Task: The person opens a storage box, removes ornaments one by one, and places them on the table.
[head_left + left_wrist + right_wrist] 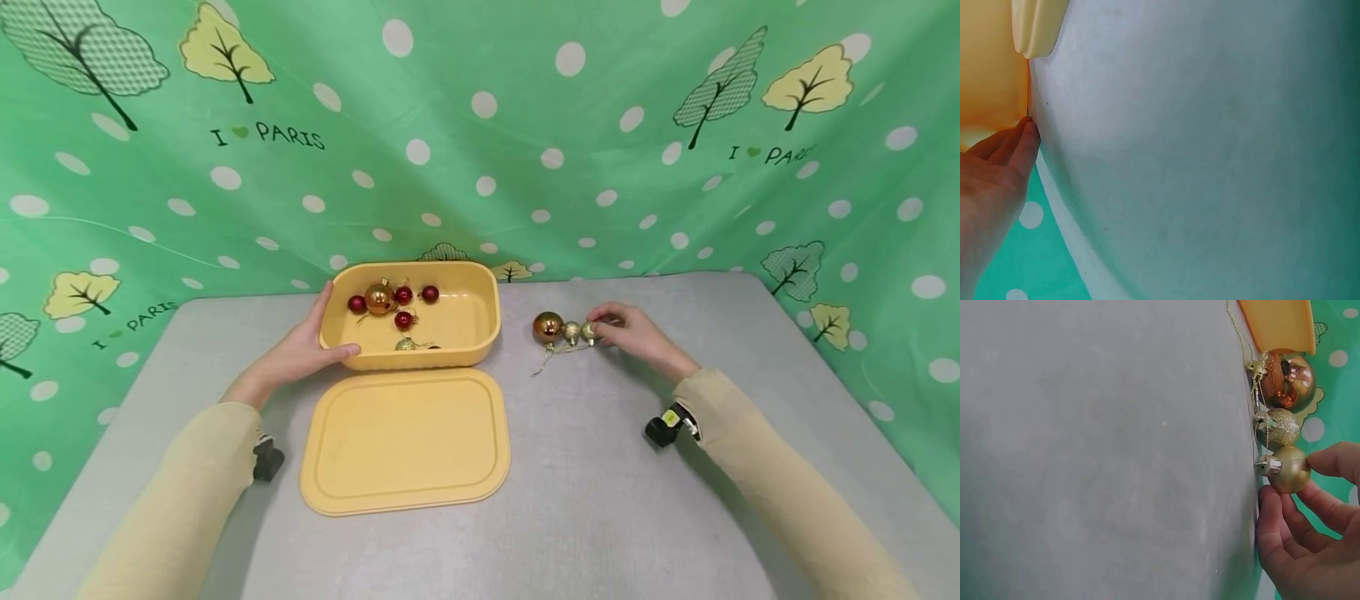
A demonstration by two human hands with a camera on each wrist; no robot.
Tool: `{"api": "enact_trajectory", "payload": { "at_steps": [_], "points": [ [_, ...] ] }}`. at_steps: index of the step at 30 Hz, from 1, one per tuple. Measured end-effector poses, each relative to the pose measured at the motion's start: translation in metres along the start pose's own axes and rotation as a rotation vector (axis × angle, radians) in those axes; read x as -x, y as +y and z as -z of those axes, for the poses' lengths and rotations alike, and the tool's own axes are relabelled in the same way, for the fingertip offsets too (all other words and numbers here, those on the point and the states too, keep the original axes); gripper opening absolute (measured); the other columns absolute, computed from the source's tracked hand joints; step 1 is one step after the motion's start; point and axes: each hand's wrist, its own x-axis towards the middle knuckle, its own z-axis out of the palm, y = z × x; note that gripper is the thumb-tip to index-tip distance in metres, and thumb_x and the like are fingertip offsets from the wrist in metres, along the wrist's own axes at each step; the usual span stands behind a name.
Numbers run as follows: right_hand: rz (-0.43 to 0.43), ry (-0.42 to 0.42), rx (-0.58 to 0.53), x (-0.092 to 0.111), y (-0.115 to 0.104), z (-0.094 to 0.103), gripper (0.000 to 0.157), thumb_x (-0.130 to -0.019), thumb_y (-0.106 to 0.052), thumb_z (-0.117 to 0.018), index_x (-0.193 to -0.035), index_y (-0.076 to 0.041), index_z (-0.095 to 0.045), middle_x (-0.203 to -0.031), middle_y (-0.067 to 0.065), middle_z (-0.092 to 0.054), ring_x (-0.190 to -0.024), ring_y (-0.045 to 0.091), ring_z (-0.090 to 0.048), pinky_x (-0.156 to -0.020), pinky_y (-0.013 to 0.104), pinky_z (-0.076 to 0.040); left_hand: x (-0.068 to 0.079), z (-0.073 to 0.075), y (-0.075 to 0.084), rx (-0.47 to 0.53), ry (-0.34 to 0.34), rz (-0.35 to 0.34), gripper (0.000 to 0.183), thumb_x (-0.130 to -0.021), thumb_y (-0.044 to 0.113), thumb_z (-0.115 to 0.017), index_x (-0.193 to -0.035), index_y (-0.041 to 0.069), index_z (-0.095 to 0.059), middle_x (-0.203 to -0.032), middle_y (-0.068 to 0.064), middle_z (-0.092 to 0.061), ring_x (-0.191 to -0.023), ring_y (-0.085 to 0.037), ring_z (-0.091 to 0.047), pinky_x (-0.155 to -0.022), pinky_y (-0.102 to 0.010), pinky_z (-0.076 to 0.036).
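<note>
My left hand rests against the left end of a yellow plastic box, thumb along the front corner and straight fingers along the side. Inside the box lie several small red baubles, a large shiny gold bauble and a glittery one; its front wall partly hides the nearest ones. On the table right of the box, my right hand pinches a small matte gold bauble between thumb and fingers. Beside that sit a glittery gold bauble and a large copper-gold bauble, in a row.
A flat yellow lid lies on the grey table just in front of the box. Gold strings trail from the baubles. Behind the table hangs a green curtain with white dots and trees.
</note>
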Motion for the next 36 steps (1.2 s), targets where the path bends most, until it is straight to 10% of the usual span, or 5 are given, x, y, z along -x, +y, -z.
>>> {"api": "enact_trajectory", "payload": {
  "at_steps": [36],
  "points": [
    [0.043,0.002,0.096,-0.0053,-0.0003,0.0036,0.034,-0.100,-0.017,-0.051,-0.118,0.012,-0.057,-0.099,0.021,-0.062,-0.081,0.028,-0.060,-0.067,0.032,-0.053,-0.0011,0.0005,-0.0025,0.016,0.002,-0.003,0.116,-0.084,0.026,-0.075,-0.152,0.019,0.020,-0.157,-0.026,0.007,-0.139,-0.051,-0.010,-0.111,-0.059,-0.013]
  ]
}}
